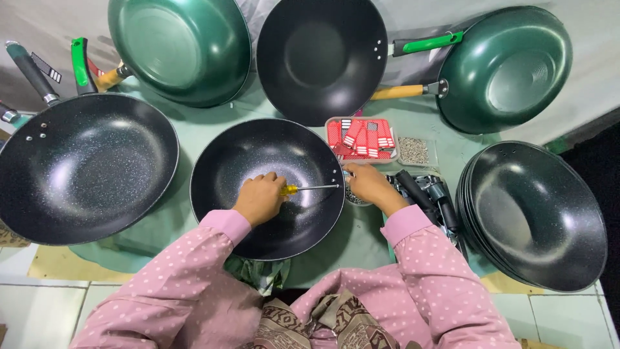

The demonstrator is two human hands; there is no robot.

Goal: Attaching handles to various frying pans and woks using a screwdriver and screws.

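Observation:
A black speckled wok pan [252,161] without a handle lies in front of me on the green table. My left hand [260,198] rests inside it, shut on a yellow-handled screwdriver [309,188] whose shaft points right to the pan's rim holes. My right hand [368,184] is at the outside of that rim, fingers closed over a small dish of screws; what it holds is hidden.
A large black pan [77,168] lies left, a stack of black pans [536,213] right. Two green pans [181,45] [507,68] and a black one [320,55] lean at the back. A tray of red packets [361,139], a screw tray [413,150] and black handles [429,194] sit nearby.

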